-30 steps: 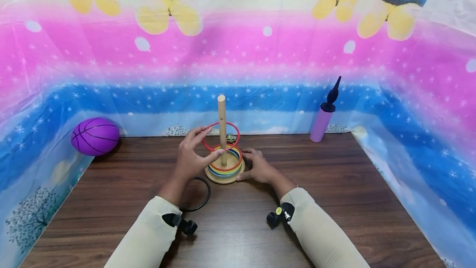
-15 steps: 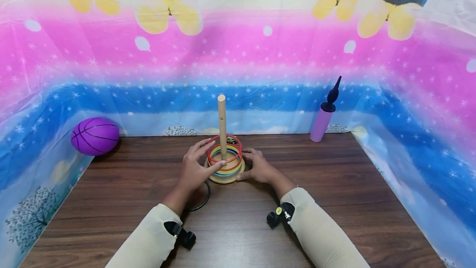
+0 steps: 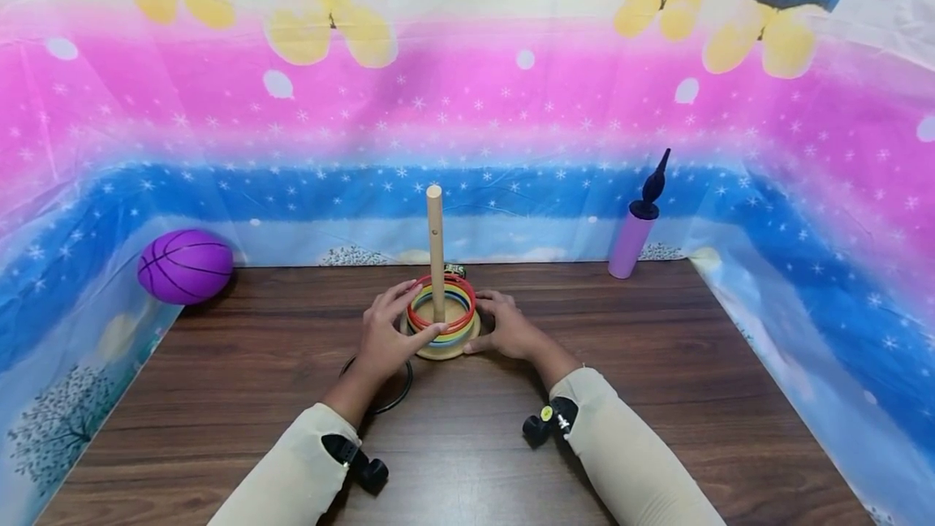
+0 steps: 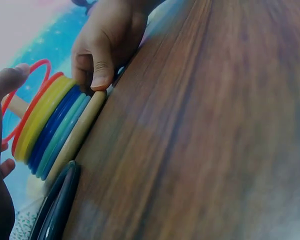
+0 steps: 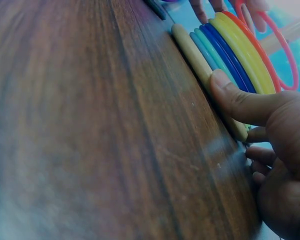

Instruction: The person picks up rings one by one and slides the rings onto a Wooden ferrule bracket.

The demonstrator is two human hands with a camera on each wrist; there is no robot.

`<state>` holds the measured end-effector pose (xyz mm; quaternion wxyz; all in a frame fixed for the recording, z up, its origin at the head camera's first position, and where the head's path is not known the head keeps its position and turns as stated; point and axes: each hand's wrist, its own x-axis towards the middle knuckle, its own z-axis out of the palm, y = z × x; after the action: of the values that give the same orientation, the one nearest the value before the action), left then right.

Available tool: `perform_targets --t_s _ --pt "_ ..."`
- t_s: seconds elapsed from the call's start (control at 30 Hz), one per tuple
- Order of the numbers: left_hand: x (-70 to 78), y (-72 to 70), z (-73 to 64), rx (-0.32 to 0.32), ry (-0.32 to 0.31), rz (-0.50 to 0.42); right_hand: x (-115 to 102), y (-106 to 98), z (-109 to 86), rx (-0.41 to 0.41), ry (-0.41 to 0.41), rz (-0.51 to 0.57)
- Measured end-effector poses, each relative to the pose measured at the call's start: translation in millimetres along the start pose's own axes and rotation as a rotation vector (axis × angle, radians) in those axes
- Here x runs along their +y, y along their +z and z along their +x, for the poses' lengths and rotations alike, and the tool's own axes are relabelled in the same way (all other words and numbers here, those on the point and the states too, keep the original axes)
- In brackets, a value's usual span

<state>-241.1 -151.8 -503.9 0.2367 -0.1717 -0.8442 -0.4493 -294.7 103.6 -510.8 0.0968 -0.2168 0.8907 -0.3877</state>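
Note:
A wooden post (image 3: pixel 436 250) stands upright on a round wooden base (image 5: pixel 192 47). Around it lies a stack of coloured rings: blue and green at the bottom, then yellow (image 4: pixel 42 117) and a red one on top. My left hand (image 3: pixel 387 335) pinches another red ring (image 5: pixel 286 42) by its near left side. This ring encircles the post and sits tilted just over the stack, partly apart from it in the wrist views. My right hand (image 3: pixel 509 331) grips the base's right edge, thumb on its rim. A black ring (image 3: pixel 400 398) lies on the table, partly hidden beneath my left wrist.
A purple ball (image 3: pixel 186 267) with basketball lines sits at the table's back left. At the back right stands a purple hand pump (image 3: pixel 632 244) with a black nozzle. A small toy car (image 3: pixel 456 269) is behind the post. Printed cloth hangs around the table (image 3: pixel 621 396).
My left hand has lowered the red ring along the post, from well above the stack to just over it. The right hand stays on the base.

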Motion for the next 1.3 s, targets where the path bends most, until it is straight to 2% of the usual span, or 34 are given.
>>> perform_targets --t_s 0.23,0.6,0.9,1.3 --pt "-4.5 1.6 -1.9 0.006 -0.006 0.022 -0.5 0.8 0.0 0.001 0.000 0.000" --pt "-3.4 -1.3 -2.6 -0.055 -0.056 0.043 -1.8 -0.2 0.0 -0.012 0.001 0.003" --pt "-3.8 -0.5 -3.2 -0.073 -0.077 0.051 -1.6 -0.2 -1.0 -0.013 0.008 0.002" --pt "-3.2 -1.1 -2.9 -0.090 -0.063 0.049 -2.7 0.2 -1.4 -0.001 0.006 -0.003"
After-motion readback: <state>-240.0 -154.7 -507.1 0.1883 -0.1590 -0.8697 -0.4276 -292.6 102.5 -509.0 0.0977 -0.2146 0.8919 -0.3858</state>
